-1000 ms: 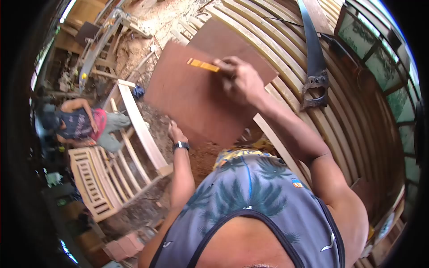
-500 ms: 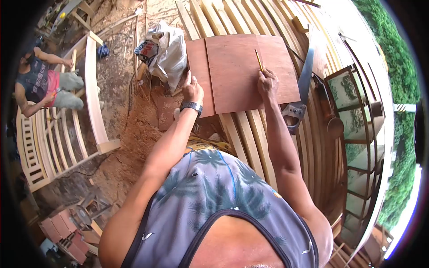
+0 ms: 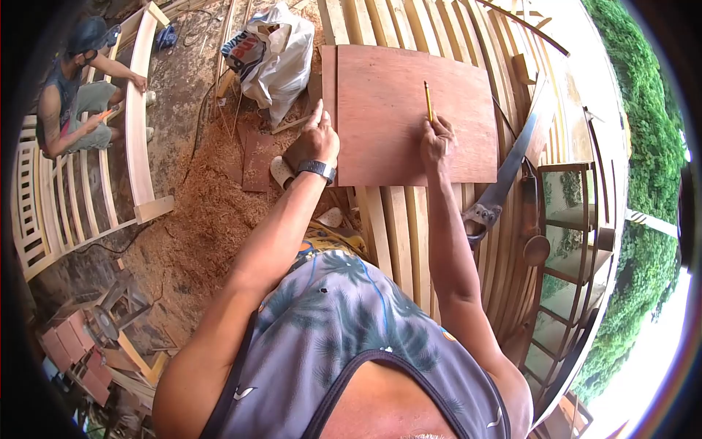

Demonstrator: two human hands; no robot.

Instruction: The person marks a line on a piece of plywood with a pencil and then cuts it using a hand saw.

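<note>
Two reddish-brown plywood sheets lie one over the other. The upper plywood sheet point(image 3: 395, 124) covers most of the lower plywood sheet point(image 3: 329, 80), which shows as a narrow strip on the left. My left hand point(image 3: 319, 140) is at the left edge of the sheets, closed on that edge, with one finger pointing forward; its other fingers are partly hidden. A dark watch point(image 3: 316, 171) circles the wrist. My right hand point(image 3: 439, 140) rests over the upper sheet and grips a yellow pencil point(image 3: 428, 96), its upper length sticking out away from me.
Long timber strips point(image 3: 398, 227) support the sheets. A handsaw point(image 3: 504, 179) lies at right, near a glass-paned wooden frame point(image 3: 563, 219). A white plastic bag point(image 3: 281, 73) stands left above sawdust point(image 3: 197, 241). A co-worker point(image 3: 80, 95) sits by a slatted wooden frame point(image 3: 139, 139).
The strip of lower sheet showing at the left has become narrower, as the two sheets lie more nearly edge to edge. The co-worker's arm has reached onto the wooden frame.
</note>
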